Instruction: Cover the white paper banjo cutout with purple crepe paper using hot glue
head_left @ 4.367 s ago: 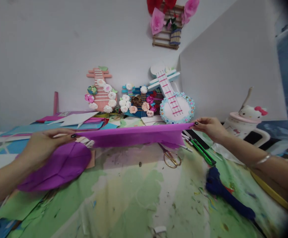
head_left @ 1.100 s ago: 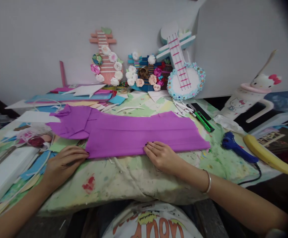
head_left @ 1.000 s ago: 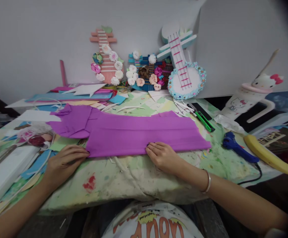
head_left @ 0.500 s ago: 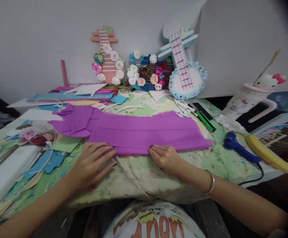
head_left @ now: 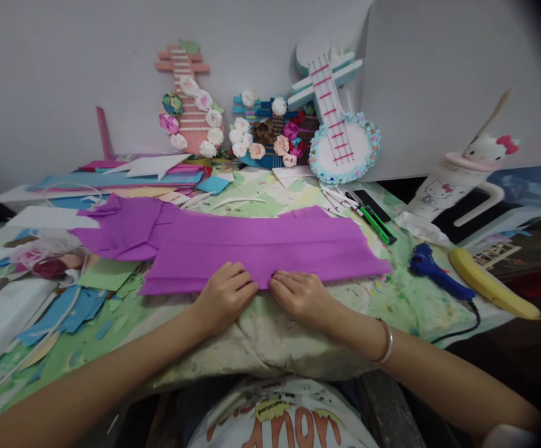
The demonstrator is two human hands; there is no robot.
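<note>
A long folded sheet of purple crepe paper (head_left: 261,239) lies across the middle of the table, its left end crumpled and bunched. At its front edge my left hand (head_left: 225,295) is closed, fingers curled over the paper. Close beside it, a small gap apart, my right hand (head_left: 302,300) pinches the same edge with fingers pressed together. Both thumbs are mostly hidden. Crease lines run lengthwise along the sheet, and its right end is uneven.
Decorated lute-shaped crafts (head_left: 345,146) lean against the wall. To the right are a green cutter (head_left: 377,223), a blue glue gun (head_left: 438,272), a yellow banana-shaped object (head_left: 492,286) and a tumbler (head_left: 445,186). Paper scraps (head_left: 68,314) and a white box (head_left: 12,320) lie left.
My left hand has slid right along the paper's front edge, close to my right hand, and curled shut. My right hand still grips there. The whole view has shifted slightly.
</note>
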